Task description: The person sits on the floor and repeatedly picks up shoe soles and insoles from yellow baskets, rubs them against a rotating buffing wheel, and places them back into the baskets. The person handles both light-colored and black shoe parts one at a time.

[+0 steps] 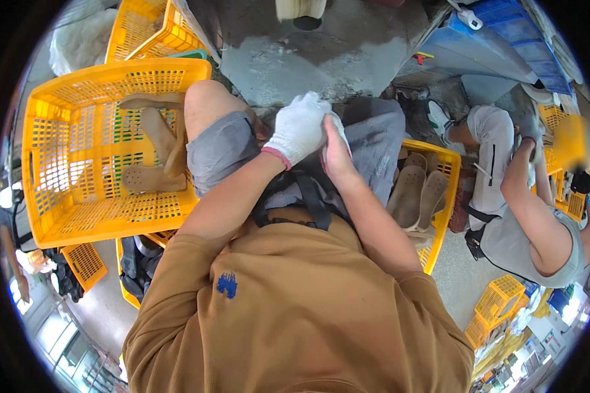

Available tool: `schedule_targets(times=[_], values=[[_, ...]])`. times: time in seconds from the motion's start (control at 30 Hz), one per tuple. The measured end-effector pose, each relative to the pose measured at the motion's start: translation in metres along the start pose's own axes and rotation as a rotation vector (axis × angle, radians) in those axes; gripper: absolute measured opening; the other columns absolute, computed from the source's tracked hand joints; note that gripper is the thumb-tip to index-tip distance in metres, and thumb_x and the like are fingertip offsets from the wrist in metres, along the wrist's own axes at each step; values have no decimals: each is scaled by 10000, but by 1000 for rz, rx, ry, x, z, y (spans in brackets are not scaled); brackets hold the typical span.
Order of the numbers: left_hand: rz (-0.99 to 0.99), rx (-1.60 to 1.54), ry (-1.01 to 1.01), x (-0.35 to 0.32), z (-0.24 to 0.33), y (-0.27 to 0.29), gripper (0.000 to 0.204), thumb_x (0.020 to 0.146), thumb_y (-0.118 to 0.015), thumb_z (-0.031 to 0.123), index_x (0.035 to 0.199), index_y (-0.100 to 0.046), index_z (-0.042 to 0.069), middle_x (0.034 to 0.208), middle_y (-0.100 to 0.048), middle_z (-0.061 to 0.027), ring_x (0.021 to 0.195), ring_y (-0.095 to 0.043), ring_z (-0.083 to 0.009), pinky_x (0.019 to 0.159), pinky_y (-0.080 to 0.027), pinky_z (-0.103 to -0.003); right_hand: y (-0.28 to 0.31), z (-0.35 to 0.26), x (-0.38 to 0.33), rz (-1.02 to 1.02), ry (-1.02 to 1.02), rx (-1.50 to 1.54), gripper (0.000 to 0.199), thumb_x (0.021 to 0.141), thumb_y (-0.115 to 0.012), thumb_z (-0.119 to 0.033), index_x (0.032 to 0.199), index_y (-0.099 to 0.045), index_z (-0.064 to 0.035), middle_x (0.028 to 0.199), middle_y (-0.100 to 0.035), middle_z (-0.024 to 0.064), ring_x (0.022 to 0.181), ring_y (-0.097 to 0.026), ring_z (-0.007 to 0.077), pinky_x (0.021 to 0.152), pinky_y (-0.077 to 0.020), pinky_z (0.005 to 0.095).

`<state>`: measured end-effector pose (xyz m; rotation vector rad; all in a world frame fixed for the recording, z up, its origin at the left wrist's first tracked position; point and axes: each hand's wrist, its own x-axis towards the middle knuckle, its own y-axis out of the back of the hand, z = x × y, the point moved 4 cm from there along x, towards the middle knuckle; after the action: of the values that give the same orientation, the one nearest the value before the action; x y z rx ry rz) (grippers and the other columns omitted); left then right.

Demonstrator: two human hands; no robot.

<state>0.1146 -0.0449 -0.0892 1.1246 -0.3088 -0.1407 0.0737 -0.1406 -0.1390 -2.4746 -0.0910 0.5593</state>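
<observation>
My left hand (pixel 296 130), in a white knit glove with a pinkish-red cuff, is closed above my lap. Pressed against it is my right hand (pixel 337 152), its thumb and palm side bare. White glove fabric (pixel 338 129) with a similar coloured edge shows around the right hand; how far it covers the fingers is hidden. What lies inside the left hand's curled fingers cannot be seen. Beside my left knee, a yellow basket (pixel 105 226) holds several brown shoe soles (pixel 152 179). More brown soles (pixel 408 194) fill another yellow basket (pixel 453 171) by my right thigh.
A grey metal surface (pixel 301 72) stands before my knees, with a pale cylindrical part (pixel 300 8) above it. A co-worker (pixel 537 226) sits to my right. Stacked yellow baskets (pixel 498 301) stand behind on that side. A blue panel (pixel 498 33) rises at far right.
</observation>
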Motion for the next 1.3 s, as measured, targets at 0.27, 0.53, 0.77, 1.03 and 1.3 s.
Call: schedule_targets(times=[0.27,0.53,0.77,1.03,1.3], values=[[58,-463,301,-17,-36,-10,56,857,-599,11,836,-649,22,851,-680,-251,873,-706,-422,750,-543,-461,18,-9,10,93,579,-1014,532,1070,-484,-312,1489,-621,-14,1491,-652,178,1411,-575,361,1203,-417,428],[-212,-722,11,-49,15,0,180,853,-637,-15,995,-743,15,961,-755,-243,932,-760,-363,793,-582,-449,55,31,107,-133,-74,-1321,431,1014,-597,-319,1371,-734,-119,1351,-717,121,1322,-601,338,1141,-449,424],[-248,-654,37,-71,-5,95,123,841,-661,66,938,-728,32,909,-734,-253,897,-740,-444,762,-593,-508,11,21,84,276,-11,-1014,667,1000,-689,-435,1463,-534,19,1279,-641,229,1144,-654,369,1028,-477,421],[333,106,988,-150,-355,80,468,906,-763,265,1269,-709,-25,1293,-717,-264,1242,-673,-420,1068,-541,-471,38,-61,-54,210,-177,-745,543,1069,-668,-265,1525,-583,18,1225,-755,195,943,-751,231,799,-638,357],[698,-1486,1208,-200,-324,148,344,1041,-699,239,1303,-730,19,1290,-765,-120,1180,-719,-284,1073,-551,-438,-122,-97,-45,-344,458,-1584,457,922,-729,-168,1359,-708,-37,1416,-684,208,1311,-648,466,1142,-507,515]])
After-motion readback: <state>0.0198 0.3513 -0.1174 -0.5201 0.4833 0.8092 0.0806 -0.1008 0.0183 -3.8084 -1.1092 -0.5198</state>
